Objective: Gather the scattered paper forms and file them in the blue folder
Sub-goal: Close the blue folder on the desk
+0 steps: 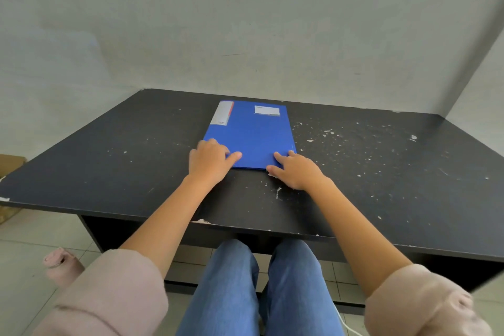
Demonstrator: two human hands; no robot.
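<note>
Sitting at the chipped near edge of the scuffed black laminate table (114, 177), I have both hands on the near end of the flat blue plastic folder (253, 139). It lies closed at the table's centre, long side running away from me. My left hand (210, 158) is on the near-left corner, fingers bent, thumb flat along the cover. Whether the fingers hook the edge, cannot tell. My right hand (294, 172) is at the near-right corner, fingers apart and fairly straight, index on the cover, thumb at the near edge. No loose paper forms in view; probably filed inside.

The folder looks light and thin, stiff enough to lift by one side. Its smooth cover likely slides easily. Best hold is a pinch at a near corner or the long right edge.

There is bare table on both sides, the right flecked with white paint chips (327, 132). Past the folder's far end the table butts the grey wall (245, 22), so there is little room that way.
</note>
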